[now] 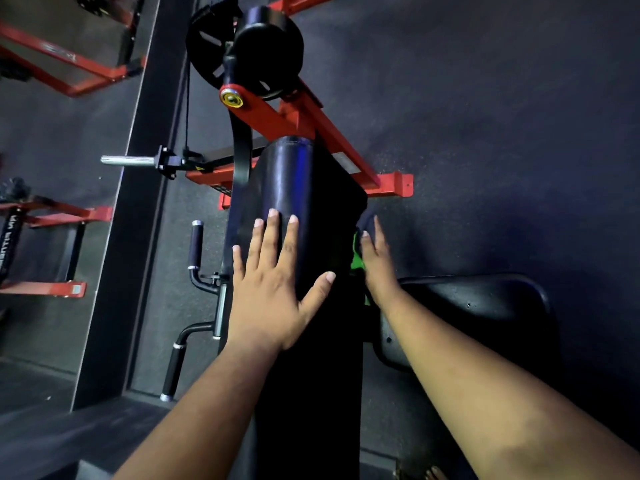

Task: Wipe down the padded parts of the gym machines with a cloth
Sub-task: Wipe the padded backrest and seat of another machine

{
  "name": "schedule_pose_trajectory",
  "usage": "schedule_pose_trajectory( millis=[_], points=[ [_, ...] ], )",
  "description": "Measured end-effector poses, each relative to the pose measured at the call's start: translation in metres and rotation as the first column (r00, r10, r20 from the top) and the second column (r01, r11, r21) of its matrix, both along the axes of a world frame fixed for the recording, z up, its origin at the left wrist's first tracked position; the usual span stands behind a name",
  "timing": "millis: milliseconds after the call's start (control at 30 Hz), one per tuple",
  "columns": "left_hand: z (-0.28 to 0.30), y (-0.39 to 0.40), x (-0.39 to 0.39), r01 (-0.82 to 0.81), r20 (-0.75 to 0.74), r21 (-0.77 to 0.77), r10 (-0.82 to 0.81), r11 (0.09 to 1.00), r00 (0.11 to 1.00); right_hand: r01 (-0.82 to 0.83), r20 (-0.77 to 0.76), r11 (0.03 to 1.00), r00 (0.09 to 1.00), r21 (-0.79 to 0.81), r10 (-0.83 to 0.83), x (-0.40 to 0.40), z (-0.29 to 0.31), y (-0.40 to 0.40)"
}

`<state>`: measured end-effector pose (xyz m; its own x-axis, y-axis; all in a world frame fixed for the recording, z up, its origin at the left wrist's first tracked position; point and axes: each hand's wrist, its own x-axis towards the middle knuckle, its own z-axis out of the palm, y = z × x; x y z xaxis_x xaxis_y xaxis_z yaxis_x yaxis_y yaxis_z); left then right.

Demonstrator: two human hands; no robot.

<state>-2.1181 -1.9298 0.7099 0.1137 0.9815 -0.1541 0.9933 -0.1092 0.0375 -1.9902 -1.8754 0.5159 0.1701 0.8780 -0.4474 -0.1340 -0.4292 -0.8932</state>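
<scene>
left hand [273,289]: flat on the black padded backrest [287,188], fingers [273,230] spread wide | right hand [377,268]: pressing the green cloth [356,254] against the pad's right edge, fingers straight, grip hidden | black seat pad [485,306] just right | red frame [311,123] beyond

Dark rubber floor [485,98] carries the red machine frame [391,183]; left hand [273,289] lies flat on the black pad [287,181].

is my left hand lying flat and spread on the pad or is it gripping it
Flat and spread. The left hand rests palm-down on the black pad, fingers straight and splayed, thumb out to the side.
</scene>
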Motion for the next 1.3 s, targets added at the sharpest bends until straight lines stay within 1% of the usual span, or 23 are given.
schedule_pose_trajectory(
  millis=[33,67,167,233,300,333,367,400,467,500,567,667,767,833,867,967,1000,1067,1100,1133,1200,1233,1300],
  points=[
    [-0.001,0.000,-0.001,0.000,0.002,0.004,0.000,1.000,1.000,0.024,0.006,0.999,1.000,-0.024,-0.024,-0.004,0.005,0.000],
    [-0.001,0.000,-0.001,-0.002,0.003,0.006,0.002,1.000,1.000,0.046,0.030,0.999,0.998,0.008,-0.046,-0.009,0.016,-0.002],
    [-0.002,0.000,-0.003,-0.002,0.007,0.005,0.002,1.000,1.000,0.064,-0.011,0.958,0.998,0.279,-0.064,-0.028,0.069,-0.031],
    [-0.002,0.001,-0.003,-0.002,0.025,0.005,0.002,1.000,1.000,0.005,-0.014,0.886,1.000,0.464,0.002,-0.030,0.080,-0.057],
    [-0.001,0.001,-0.003,0.001,0.043,0.005,-0.001,1.000,0.999,-0.126,0.133,0.814,0.989,0.567,0.061,-0.022,0.061,-0.075],
    [0.000,0.001,-0.003,0.001,0.048,0.009,-0.001,1.000,0.999,-0.167,0.199,0.799,0.978,0.578,0.061,-0.016,0.047,-0.075],
    [-0.001,0.000,-0.003,-0.001,0.047,0.011,0.000,1.000,0.999,-0.173,0.235,0.815,0.971,0.554,0.047,-0.011,0.034,-0.069],
    [-0.001,0.000,-0.004,-0.001,0.044,0.014,0.000,1.000,0.999,-0.147,0.219,0.850,0.975,0.506,0.038,-0.008,0.024,-0.056],
    [-0.003,-0.001,-0.004,-0.002,0.039,0.023,0.001,1.000,0.999,-0.038,0.087,0.939,0.996,0.342,0.009,-0.007,0.021,-0.007],
    [-0.003,0.000,-0.004,0.000,0.041,0.023,-0.001,1.000,0.999,0.022,0.034,0.963,0.999,0.268,-0.033,-0.006,0.027,0.023],
    [-0.004,0.001,-0.004,0.001,0.041,0.023,-0.002,1.000,0.999,0.112,0.029,0.973,0.992,0.201,-0.120,-0.006,0.047,0.066],
    [-0.004,-0.001,-0.006,-0.002,0.055,0.032,0.000,0.999,0.998,0.073,0.106,0.937,0.988,0.342,-0.116,-0.016,0.073,0.043],
    [-0.004,-0.001,-0.007,-0.014,0.114,0.031,0.011,0.999,0.993,-0.043,0.148,0.870,0.988,0.491,-0.034,-0.025,0.075,-0.059],
    [-0.001,-0.005,-0.007,-0.017,0.138,0.042,0.011,0.999,0.990,-0.119,0.164,0.840,0.986,0.529,0.037,-0.029,0.072,-0.123],
    [0.000,-0.007,-0.006,-0.013,0.134,0.053,0.005,0.999,0.991,-0.131,0.161,0.836,0.986,0.533,0.052,-0.029,0.071,-0.135],
    [0.003,-0.030,-0.007,-0.004,0.109,0.069,-0.004,0.998,0.994,-0.024,0.057,0.901,0.998,0.434,0.000,-0.032,0.084,-0.090],
    [0.003,-0.044,-0.009,0.008,0.085,0.063,-0.014,0.998,0.996,0.024,0.049,0.928,0.998,0.371,-0.046,-0.030,0.093,-0.063],
    [0.001,-0.074,-0.015,0.040,0.027,0.049,-0.041,0.998,0.999,0.060,0.118,0.955,0.988,0.289,-0.098,-0.027,0.107,-0.028],
    [0.000,-0.085,-0.018,0.046,0.010,0.049,-0.047,0.998,0.999,0.042,0.149,0.955,0.985,0.295,-0.089,-0.029,0.113,-0.029],
    [-0.001,-0.094,-0.021,0.040,0.005,0.051,-0.041,0.998,0.999,0.008,0.173,0.932,0.982,0.362,-0.076,-0.031,0.114,-0.042],
    [-0.002,-0.101,-0.023,0.020,0.007,0.048,-0.021,0.999,1.000,-0.074,0.229,0.843,0.972,0.533,-0.060,-0.036,0.099,-0.090],
    [-0.002,-0.100,-0.022,0.019,0.001,0.045,-0.019,0.999,1.000,-0.122,0.241,0.807,0.970,0.577,-0.025,-0.036,0.085,-0.115],
    [-0.003,-0.094,-0.020,0.028,-0.019,0.042,-0.027,0.999,0.999,-0.169,0.245,0.811,0.969,0.560,0.032,-0.033,0.046,-0.147]
  ],
)
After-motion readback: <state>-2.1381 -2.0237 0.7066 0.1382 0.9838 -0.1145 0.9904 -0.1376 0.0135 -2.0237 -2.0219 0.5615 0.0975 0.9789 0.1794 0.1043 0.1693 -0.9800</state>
